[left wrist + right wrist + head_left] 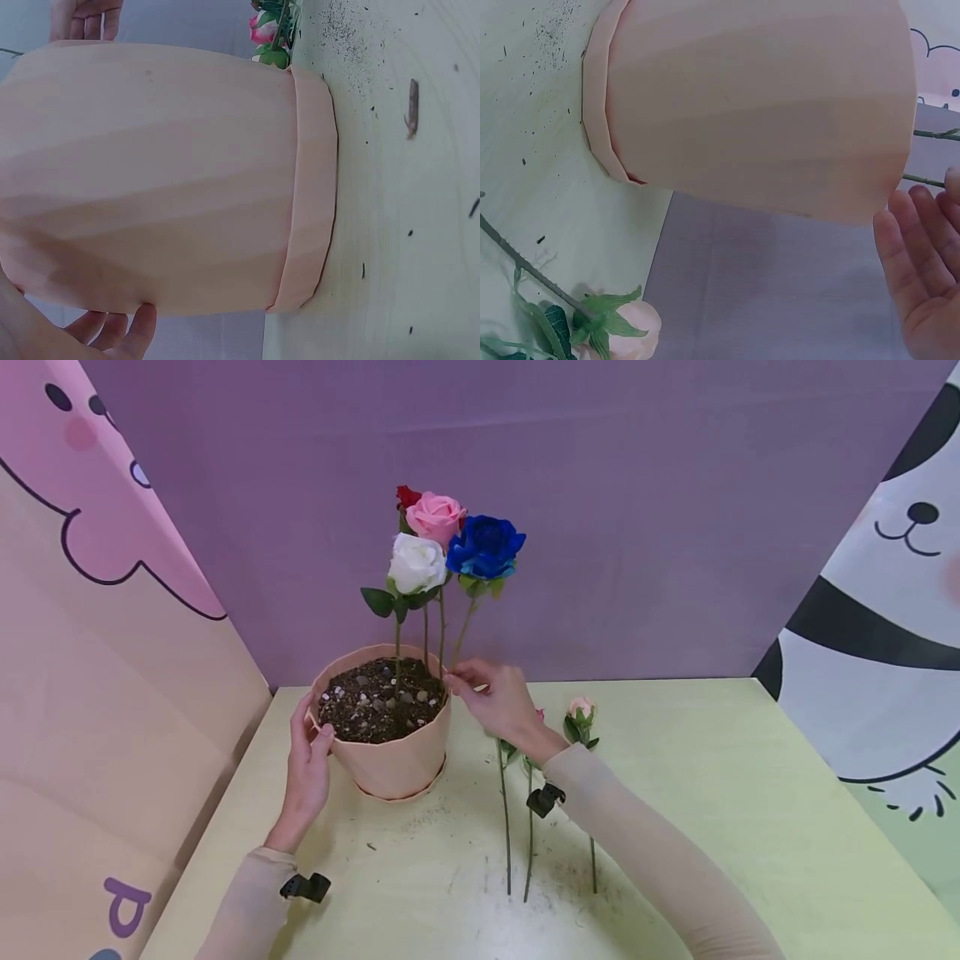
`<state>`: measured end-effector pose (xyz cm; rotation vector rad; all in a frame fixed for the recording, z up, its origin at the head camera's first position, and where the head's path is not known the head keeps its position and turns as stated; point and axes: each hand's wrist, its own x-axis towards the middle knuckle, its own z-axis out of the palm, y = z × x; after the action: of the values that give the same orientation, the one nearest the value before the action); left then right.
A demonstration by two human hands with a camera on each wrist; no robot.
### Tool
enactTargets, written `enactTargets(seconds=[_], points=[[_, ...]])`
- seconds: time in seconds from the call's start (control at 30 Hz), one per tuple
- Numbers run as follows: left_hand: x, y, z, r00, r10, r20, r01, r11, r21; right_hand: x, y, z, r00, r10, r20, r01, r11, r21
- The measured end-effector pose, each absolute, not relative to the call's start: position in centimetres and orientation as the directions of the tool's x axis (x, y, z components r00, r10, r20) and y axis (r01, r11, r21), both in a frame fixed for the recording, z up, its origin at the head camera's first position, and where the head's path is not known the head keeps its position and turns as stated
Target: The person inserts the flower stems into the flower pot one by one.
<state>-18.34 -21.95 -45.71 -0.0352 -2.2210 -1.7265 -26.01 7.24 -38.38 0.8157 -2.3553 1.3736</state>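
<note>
A peach flowerpot (401, 758) full of dark soil (360, 706) stands on its saucer (315, 187). My left hand (307, 768) grips its left side, thumb at the rim and fingers along the outer wall. At the right rim, my right hand (501, 697) pinches the lower stem of a blue rose (486, 547) between thumb and fingers. In the right wrist view, that thumb meets a green stem (924, 180) just above the rim. A white rose (416, 564), a pink rose (435, 516) and a partly hidden red rose (407, 497) rise upright from the pot.
Right of the pot, several loose roses lie on the pale table (697, 793), including a pale pink one (581, 710); my right forearm partly covers them. Soil crumbs (431, 817) are scattered before the pot. A purple backdrop (637, 527) rises behind the table.
</note>
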Motion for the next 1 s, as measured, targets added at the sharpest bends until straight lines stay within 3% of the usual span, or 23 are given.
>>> enactTargets(seconds=[0.6,1.0], points=[[-18.5,-22.0,-45.8,-0.947,-0.175,0.269,0.219,0.261,0.940,-25.5,7.6,-38.8,-0.800,-0.331,0.500,-0.595,0.335,-0.730],[-18.5,-22.0,-45.7,-0.948,-0.176,0.264,0.213,0.260,0.942,-24.7,8.6,-38.9,-0.842,-0.293,0.452,-0.533,0.334,-0.777]])
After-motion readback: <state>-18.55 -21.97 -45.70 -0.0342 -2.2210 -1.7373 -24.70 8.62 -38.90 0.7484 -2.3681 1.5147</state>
